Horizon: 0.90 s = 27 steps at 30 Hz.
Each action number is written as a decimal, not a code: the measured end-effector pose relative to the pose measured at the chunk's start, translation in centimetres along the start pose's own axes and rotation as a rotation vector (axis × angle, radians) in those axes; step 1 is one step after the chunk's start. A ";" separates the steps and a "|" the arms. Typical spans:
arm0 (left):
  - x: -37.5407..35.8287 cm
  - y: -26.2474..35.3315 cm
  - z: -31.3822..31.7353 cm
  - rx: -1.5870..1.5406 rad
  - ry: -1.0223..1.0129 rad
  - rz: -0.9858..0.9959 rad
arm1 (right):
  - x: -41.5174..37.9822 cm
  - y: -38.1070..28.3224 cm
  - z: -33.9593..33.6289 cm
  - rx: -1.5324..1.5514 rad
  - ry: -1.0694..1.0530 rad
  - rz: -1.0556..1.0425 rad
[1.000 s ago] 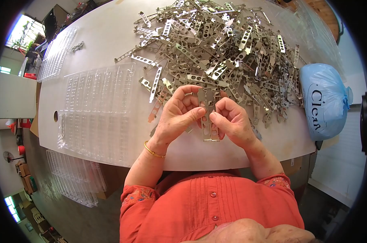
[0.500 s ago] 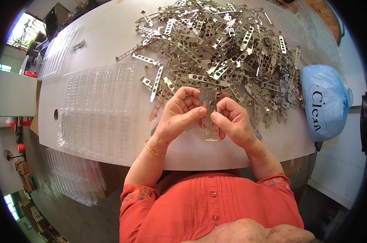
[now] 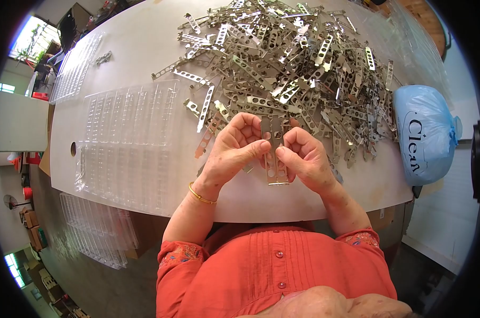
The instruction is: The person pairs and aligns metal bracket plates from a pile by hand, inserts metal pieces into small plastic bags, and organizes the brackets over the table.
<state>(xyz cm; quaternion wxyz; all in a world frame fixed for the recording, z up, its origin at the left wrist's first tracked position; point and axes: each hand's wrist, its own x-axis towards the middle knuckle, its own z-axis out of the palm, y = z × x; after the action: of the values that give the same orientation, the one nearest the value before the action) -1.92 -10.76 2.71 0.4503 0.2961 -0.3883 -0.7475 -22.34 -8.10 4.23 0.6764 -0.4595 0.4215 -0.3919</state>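
Between my two hands, above the table's near side, are perforated metal slot brackets (image 3: 270, 170), apparently two side by side, long ends pointing toward me. My left hand (image 3: 234, 146), with a gold bangle at the wrist, pinches the left edge between thumb and curled fingers. On the other edge, my right hand (image 3: 307, 159) is closed the same way, thumb and forefinger at the metal. Just beyond the fingers begins a large heap of similar loose brackets (image 3: 298, 69), lying at many angles. The fingertips partly cover the held brackets.
Clear plastic trays with narrow slots (image 3: 126, 172) lie on the table's left side, and another tray (image 3: 75, 69) is farther back. More trays (image 3: 99, 230) are stacked below the table edge. A blue plastic bag (image 3: 428, 135) with black lettering stands at the right.
The brackets have tilted slightly in my fingers, so their round holes show more clearly. Both hands stay in nearly the same place with the same grip.
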 end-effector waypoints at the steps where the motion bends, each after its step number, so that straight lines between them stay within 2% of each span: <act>1: 0.0 0.1 0.0 0.000 0.000 0.000 | 0.0 0.0 0.0 -0.009 0.002 0.001; 8: -0.1 0.3 0.4 -0.028 0.044 -0.009 | 0.1 0.1 -0.3 -0.011 0.019 -0.010; 10: -0.2 0.5 0.3 -0.058 0.049 -0.030 | 0.3 0.2 -0.5 0.005 0.062 -0.075; 13: -0.1 0.3 0.2 -0.121 -0.001 -0.013 | 0.4 0.3 -0.7 0.036 0.060 -0.104; 16: -0.2 0.5 0.2 -0.076 0.049 -0.050 | 0.2 -0.1 -0.7 0.041 0.047 -0.086; 27: 0.0 0.1 -0.6 -0.120 -0.006 -0.021 | 0.5 0.0 -0.5 0.062 0.027 -0.090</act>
<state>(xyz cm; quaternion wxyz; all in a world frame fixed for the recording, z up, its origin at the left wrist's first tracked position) -1.38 -11.01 2.51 0.4581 0.2702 -0.3410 -0.7752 -22.69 -8.73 4.05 0.6664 -0.4514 0.3972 -0.4409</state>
